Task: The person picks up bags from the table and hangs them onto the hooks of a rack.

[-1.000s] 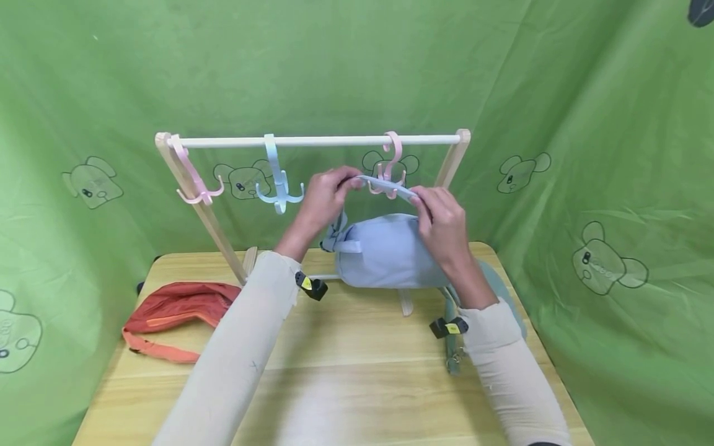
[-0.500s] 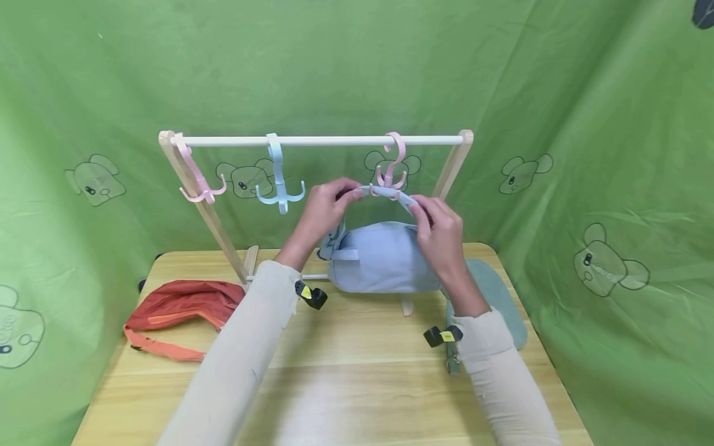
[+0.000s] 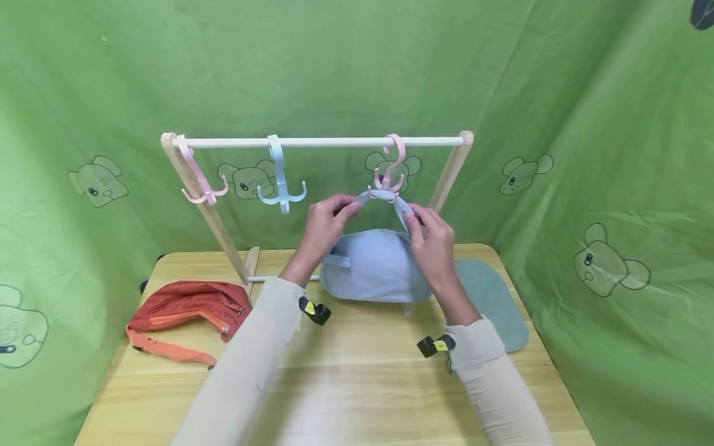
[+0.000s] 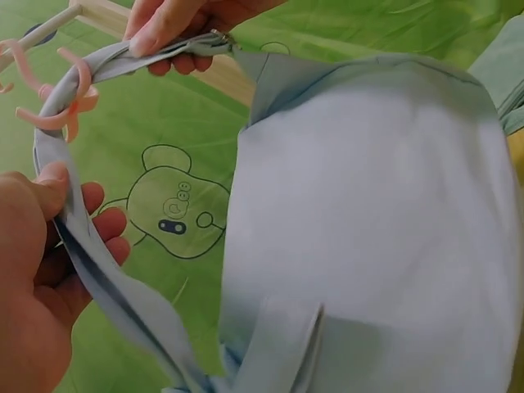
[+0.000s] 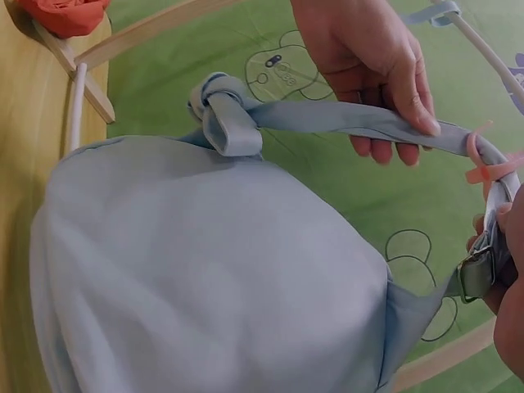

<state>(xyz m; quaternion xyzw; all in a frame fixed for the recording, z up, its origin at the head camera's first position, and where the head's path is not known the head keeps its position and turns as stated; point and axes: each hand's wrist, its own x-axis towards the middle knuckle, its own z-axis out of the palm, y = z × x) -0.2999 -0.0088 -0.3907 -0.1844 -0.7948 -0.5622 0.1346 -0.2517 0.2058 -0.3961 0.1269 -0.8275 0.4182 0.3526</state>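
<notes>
A light blue bag (image 3: 379,266) hangs below its strap (image 3: 383,194), which lies over the prongs of the right-hand pink hook (image 3: 395,166). My left hand (image 3: 325,226) pinches the strap to the left of that hook, thumb on top. To its right, my right hand (image 3: 432,244) pinches the other side of the strap, close to a metal buckle (image 5: 476,274) in the right wrist view. The bag body (image 4: 368,205) fills much of the left wrist view. A knotted strap end (image 5: 228,115) shows at one corner of the bag.
The wooden rack's white rod (image 3: 334,142) also carries a blue hook (image 3: 281,179) and another pink hook (image 3: 203,179). A red waist bag (image 3: 189,306) lies on the table (image 3: 346,384) at left. A green bag (image 3: 491,303) lies at right, partly behind my right forearm.
The strap has come down onto the pink hook's prongs and now bends over them. Both hands and the blue bag have moved lower, the right hand slightly inward.
</notes>
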